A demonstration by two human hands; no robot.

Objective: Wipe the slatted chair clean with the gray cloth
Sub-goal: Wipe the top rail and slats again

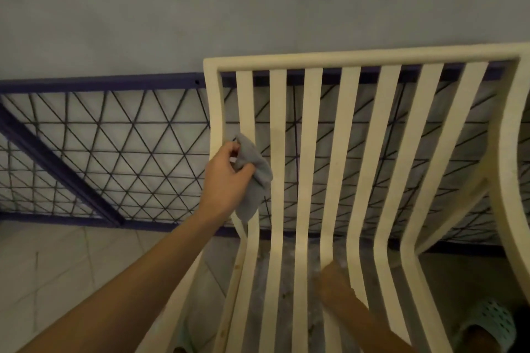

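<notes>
Slats (311, 152) hide most of right hand (332, 281).

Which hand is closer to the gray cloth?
Left. The left hand grips the gray cloth against the left edge of the chair. The right hand is lower, by the bend of the middle slats, not touching the cloth.

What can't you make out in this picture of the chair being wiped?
- right hand: head view, mostly behind the slats of the slatted chair; its grip is unclear.
- the chair's right side and seat front: head view, cut off by the picture's edges.
- gray cloth: head view, partly bunched inside the left hand.
- shoe: head view, dim, partly behind the chair frame.
</notes>
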